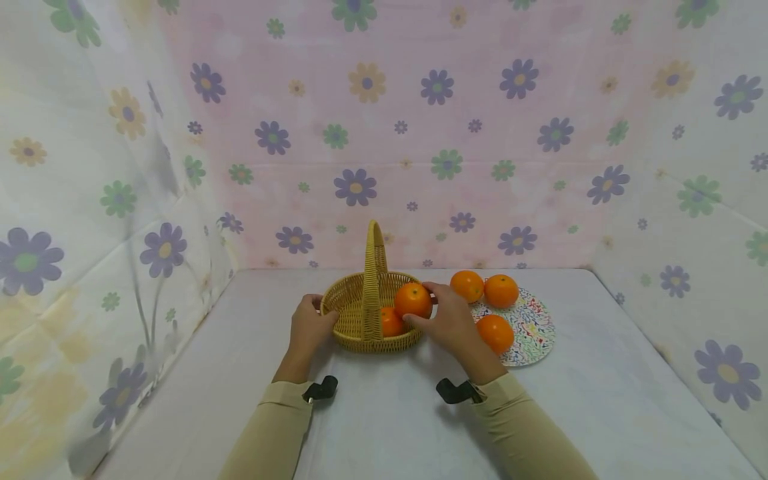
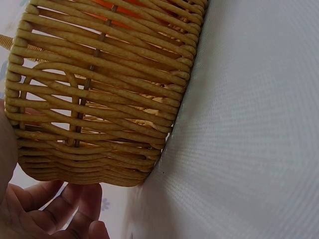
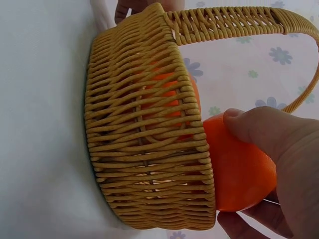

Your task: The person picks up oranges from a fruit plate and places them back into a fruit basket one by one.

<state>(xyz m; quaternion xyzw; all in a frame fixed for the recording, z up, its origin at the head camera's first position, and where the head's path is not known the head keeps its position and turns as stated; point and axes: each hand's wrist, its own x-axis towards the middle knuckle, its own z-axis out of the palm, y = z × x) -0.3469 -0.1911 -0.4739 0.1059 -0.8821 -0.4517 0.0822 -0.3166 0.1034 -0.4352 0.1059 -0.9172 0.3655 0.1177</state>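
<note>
A wicker basket (image 1: 354,343) with a tall arched handle stands on the table, seen from its sides in both wrist views. My left hand (image 1: 309,330) grips its left end, thumb at the rim and fingers on the outside. In my right hand (image 1: 450,320) is an orange (image 1: 413,301), held between thumb and fingers at the basket's right rim. The right wrist view shows this orange (image 3: 239,167) partly above the rim. Another orange (image 1: 391,323) lies inside the basket, partly hidden by the handle and showing through the weave.
Right of the basket, a round plate (image 1: 534,327) with a colourful speckled pattern carries three oranges (image 1: 495,333). A white cloth covers the table (image 1: 384,413). Flower-patterned cloth walls (image 1: 408,133) enclose the back and both sides.
</note>
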